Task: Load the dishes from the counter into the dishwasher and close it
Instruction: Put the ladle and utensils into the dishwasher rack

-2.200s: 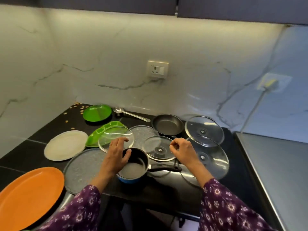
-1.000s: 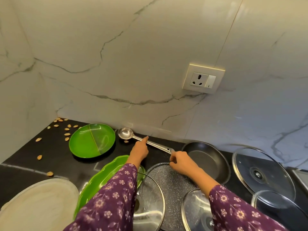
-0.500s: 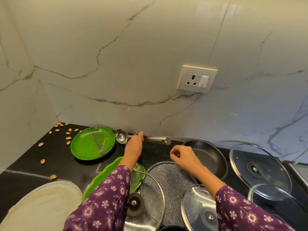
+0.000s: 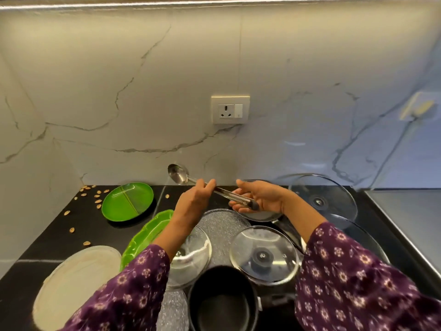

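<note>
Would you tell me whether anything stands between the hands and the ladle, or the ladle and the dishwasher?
Nothing: the left hand grips the ladle mid-handle, the right hand holds its end. The dishwasher is out of view, so that path cannot be judged.

Black counter [image 4: 47, 225] bears green plate [image 4: 127, 201], cream plate [image 4: 78, 283], perhaps scattered nutshells [image 4: 95, 199].
</note>
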{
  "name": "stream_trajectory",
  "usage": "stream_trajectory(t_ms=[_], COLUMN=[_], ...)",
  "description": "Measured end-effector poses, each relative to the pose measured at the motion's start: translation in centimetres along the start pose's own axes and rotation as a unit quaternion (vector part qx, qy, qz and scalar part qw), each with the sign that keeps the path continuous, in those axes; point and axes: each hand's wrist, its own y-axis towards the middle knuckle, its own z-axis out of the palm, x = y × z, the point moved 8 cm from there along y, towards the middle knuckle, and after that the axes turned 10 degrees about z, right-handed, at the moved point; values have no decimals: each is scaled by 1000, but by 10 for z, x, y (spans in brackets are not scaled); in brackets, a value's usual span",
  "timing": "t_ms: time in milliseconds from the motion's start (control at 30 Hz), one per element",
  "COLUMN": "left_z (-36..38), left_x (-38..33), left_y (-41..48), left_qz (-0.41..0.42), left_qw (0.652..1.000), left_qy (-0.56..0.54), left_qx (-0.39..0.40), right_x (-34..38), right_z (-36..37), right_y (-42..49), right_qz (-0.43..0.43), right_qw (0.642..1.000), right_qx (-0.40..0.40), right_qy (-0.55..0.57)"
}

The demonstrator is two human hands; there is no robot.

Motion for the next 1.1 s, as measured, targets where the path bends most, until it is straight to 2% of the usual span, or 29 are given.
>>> stream_trajectory(t_ms=[67, 167, 267, 400, 500, 567, 633, 767, 900, 967, 1100], left_z=[-12, -25, -25, -18, -9, 2, 14, 28, 47, 56, 85], left_x=[-45, -107, -171, -266, -338, -390, -436, -526, -629, -678, -759], left_y=[5, 14, 21, 27, 27, 27, 27, 18, 0, -8, -21], left_qz=[57, 125, 179, 239, 269, 261, 230, 195, 238, 285, 353], left_qw=[998, 992, 983, 970, 962, 960, 959, 943, 919, 909, 882], left_qy=[15, 24, 26, -14, -48, -106, -161, -271, -311, -303, -307], left_qx=[5, -11, -17, -28, -22, 2, 28, 18, 32, 33, 53], right_x=[-10, -28, -58, -115, -159, -193, -230, -313, -414, -465, -570], right_z=[-3, -23, -56, -113, -151, -180, -210, -274, -325, -341, -356], right_y=[-29, -66, -105, -165, -225, -271, -313, -404, -501, -540, -601], right_qz=[-8, -19, -13, -23, -60, -79, -86, -103, -84, -55, -8], right_qw=[999, 999, 997, 989, 973, 956, 935, 875, 801, 765, 698], right_qx=[26, -6, -64, -136, -216, -277, -342, -468, -592, -642, -716], right_qy=[-22, -47, -45, 50, 59, 49, 44, 68, 44, 12, 10])
